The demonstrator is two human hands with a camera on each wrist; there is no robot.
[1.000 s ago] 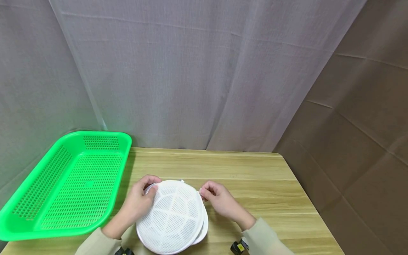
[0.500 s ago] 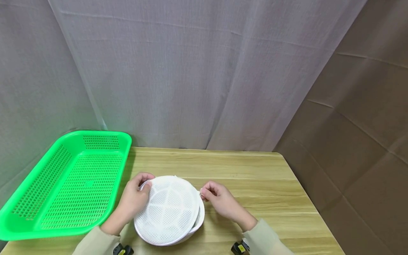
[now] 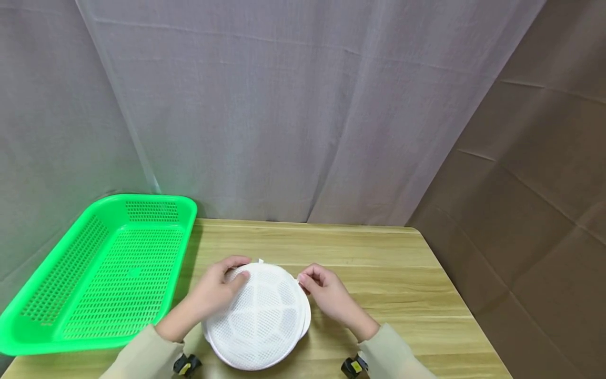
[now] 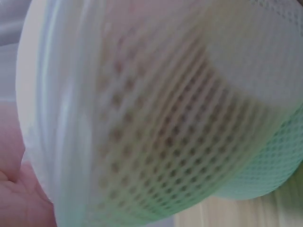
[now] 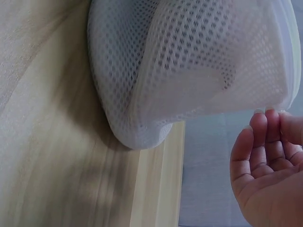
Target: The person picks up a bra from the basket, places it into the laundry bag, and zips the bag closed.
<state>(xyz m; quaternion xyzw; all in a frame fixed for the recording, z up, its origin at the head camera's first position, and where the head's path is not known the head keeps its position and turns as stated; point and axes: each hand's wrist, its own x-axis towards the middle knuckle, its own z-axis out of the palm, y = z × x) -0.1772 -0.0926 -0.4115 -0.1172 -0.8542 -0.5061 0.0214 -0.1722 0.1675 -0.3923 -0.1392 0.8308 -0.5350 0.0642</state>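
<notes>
A round white mesh laundry bag (image 3: 255,321) stands on the table in the head view, its flat ribbed top facing up and a small white tab at its far edge. My left hand (image 3: 215,292) grips the bag's far left rim, thumb on top. At the right rim, my right hand (image 3: 324,289) pinches a small bit of the edge between thumb and fingers; whether it is a zip pull I cannot tell. In the right wrist view the mesh side (image 5: 189,52) sags in folds above those fingertips (image 5: 271,113). Mesh wall (image 4: 161,127) fills most of the left wrist view.
A green plastic basket (image 3: 177,273) with perforated walls stands at the left of the wooden table (image 3: 379,263). Grey cloth (image 3: 265,116) hangs behind the table, and a brown cloth (image 3: 535,210) lies along the right side.
The bag's top tilted and shifted left, then came back right and now sits more squarely over its lower part. My left hand moved with it; my right hand stayed nearly in place.
</notes>
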